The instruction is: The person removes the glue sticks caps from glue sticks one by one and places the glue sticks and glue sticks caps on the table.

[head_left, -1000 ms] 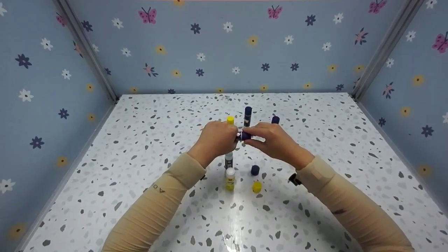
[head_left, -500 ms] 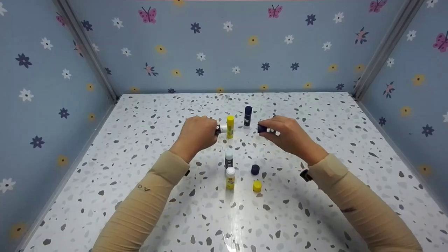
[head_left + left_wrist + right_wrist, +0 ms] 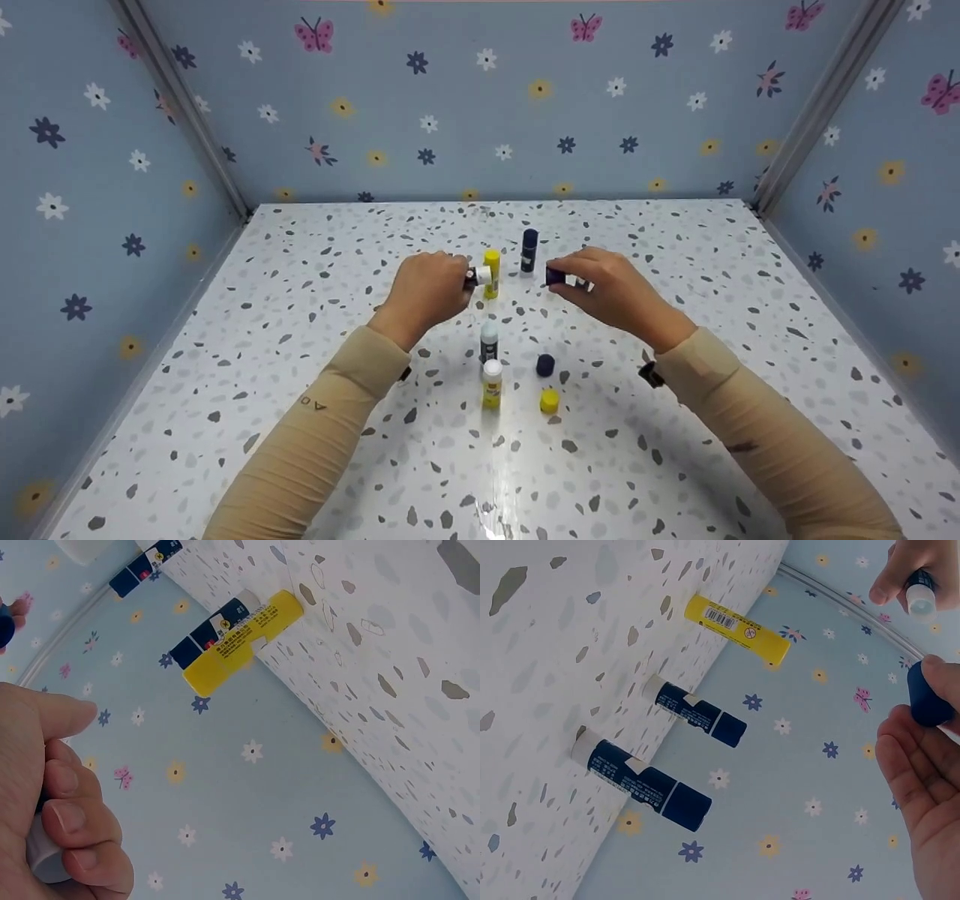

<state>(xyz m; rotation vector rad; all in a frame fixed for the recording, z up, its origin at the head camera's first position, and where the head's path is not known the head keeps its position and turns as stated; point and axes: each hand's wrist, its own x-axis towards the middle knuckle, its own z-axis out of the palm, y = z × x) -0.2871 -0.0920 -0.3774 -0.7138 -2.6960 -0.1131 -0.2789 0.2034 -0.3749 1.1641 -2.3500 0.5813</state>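
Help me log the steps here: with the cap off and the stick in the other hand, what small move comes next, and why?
Probably set both parts down. The right hand pinches a dark blue cap, apart from the uncapped glue stick gripped by the left hand. Two opened sticks already stand near loose caps on the table, which suggests that pattern.

The right hand (image 3: pixel 922 765) pinches a blue cap (image 3: pixel 928 697) at its fingertips. Just beyond it, the left hand (image 3: pixel 922 566) grips an uncapped stick (image 3: pixel 920 594). Farther off stand a yellow stick (image 3: pixel 737 628) and two blue sticks (image 3: pixel 697 715).
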